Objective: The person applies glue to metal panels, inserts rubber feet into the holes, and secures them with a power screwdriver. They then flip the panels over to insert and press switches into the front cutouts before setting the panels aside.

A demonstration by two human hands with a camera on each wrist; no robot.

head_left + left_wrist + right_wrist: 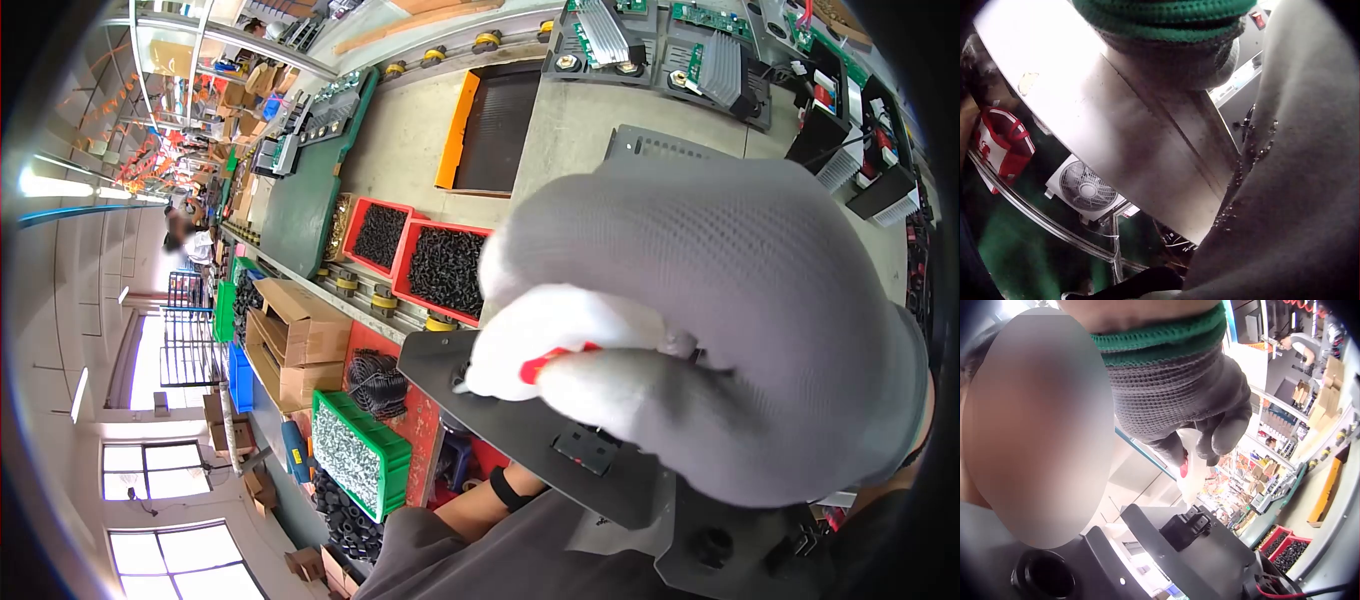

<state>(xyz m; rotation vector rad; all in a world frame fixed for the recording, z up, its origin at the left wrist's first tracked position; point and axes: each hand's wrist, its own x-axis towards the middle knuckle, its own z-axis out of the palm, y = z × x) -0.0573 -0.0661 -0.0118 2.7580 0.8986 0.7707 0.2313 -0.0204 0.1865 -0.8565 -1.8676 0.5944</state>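
Note:
My right hand (540,370), in a grey knit glove with white-coated fingertips, is raised close to the head camera and fills much of that view. Its thumb and fingers pinch a small red and white piece (556,358). In the right wrist view the same hand (1194,456) holds the piece (1186,470) above a dark metal panel (1210,550) that carries a black socket (1188,528). The panel (520,420) lies tilted below the hand. My left forearm (500,492) with a black wristband runs under it. The left glove (1172,53) sits against a metal sheet's underside, fingers hidden.
Two red bins of black screws (440,265) stand on the bench, with a green bin of silver screws (355,450) and cardboard boxes (300,330) nearer left. An orange-edged tray (490,130) and circuit assemblies (660,45) lie farther back. A white fan (1085,187) stands below.

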